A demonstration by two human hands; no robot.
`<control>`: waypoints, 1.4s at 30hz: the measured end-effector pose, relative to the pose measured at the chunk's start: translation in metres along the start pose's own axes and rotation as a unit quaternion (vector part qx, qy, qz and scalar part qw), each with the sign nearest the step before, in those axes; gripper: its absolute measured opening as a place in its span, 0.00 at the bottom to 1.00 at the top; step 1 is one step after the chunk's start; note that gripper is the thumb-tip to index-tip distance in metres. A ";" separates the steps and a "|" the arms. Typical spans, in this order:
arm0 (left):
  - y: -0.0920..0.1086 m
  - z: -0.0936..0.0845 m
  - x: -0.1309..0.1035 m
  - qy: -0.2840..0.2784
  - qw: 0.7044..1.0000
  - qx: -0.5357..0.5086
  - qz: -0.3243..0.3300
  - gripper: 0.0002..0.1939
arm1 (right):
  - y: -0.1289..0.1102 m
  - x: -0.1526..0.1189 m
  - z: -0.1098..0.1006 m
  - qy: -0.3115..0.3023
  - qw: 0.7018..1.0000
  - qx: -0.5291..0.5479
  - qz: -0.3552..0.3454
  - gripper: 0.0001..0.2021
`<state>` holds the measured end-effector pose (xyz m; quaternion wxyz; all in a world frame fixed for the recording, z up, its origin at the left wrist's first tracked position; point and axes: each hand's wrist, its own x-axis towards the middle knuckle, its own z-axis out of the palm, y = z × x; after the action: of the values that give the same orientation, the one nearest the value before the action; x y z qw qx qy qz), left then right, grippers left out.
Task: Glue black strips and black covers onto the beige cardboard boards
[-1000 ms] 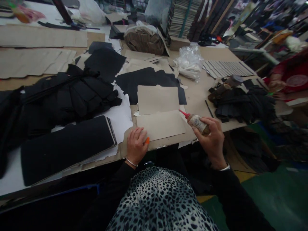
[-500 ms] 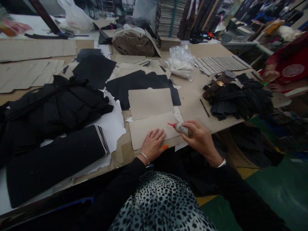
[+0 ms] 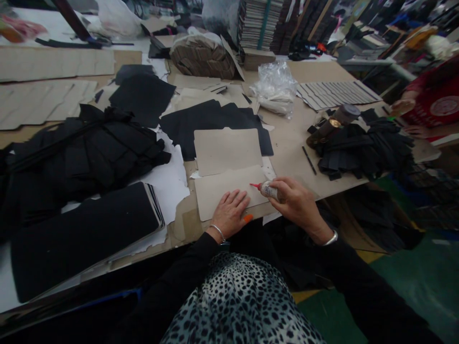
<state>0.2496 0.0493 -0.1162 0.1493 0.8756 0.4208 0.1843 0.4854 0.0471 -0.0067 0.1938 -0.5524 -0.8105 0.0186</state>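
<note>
My left hand (image 3: 231, 212) lies flat, fingers stretched out, on a beige board (image 3: 215, 190) at the table's front edge. An orange covering shows on its thumb. My right hand (image 3: 297, 203) is wrapped round a small bottle (image 3: 268, 190) with a red nozzle, tilted so that the tip points left, over or on the board; whether it touches I cannot tell. Just behind, another beige board (image 3: 227, 152) lies partly over fanned-out black sheets (image 3: 182, 125).
Black strips (image 3: 82, 153) and a stack of black panels (image 3: 82, 239) lie on the left. To the right are a black pen (image 3: 309, 160), dark containers (image 3: 324, 131), and black pieces (image 3: 362, 153). A person in red (image 3: 435, 107) is at the far right.
The view has shifted slightly, so table items sit a little differently in it. Both hands keep nearly the same pose, with the bottle still in my right hand.
</note>
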 end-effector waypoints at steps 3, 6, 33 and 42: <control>0.000 0.001 0.000 0.003 1.000 -0.001 0.001 0.28 | -0.001 0.002 0.000 -0.007 1.000 -0.008 -0.004 0.14; 0.000 0.000 0.000 0.005 1.000 0.002 0.002 0.28 | -0.005 0.004 0.000 -0.010 1.000 -0.018 -0.008 0.14; 0.000 -0.001 -0.001 -0.004 0.999 0.033 0.003 0.29 | -0.009 -0.009 -0.012 -0.054 0.996 -0.062 -0.037 0.13; 0.000 -0.001 -0.001 -0.010 0.999 0.032 0.003 0.29 | -0.003 -0.010 -0.015 -0.053 0.996 -0.064 -0.028 0.15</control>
<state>0.2487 0.0490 -0.1151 0.1247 0.8830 0.4223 0.1625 0.4910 0.0340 0.0045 0.1150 -0.5388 -0.8345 -0.0098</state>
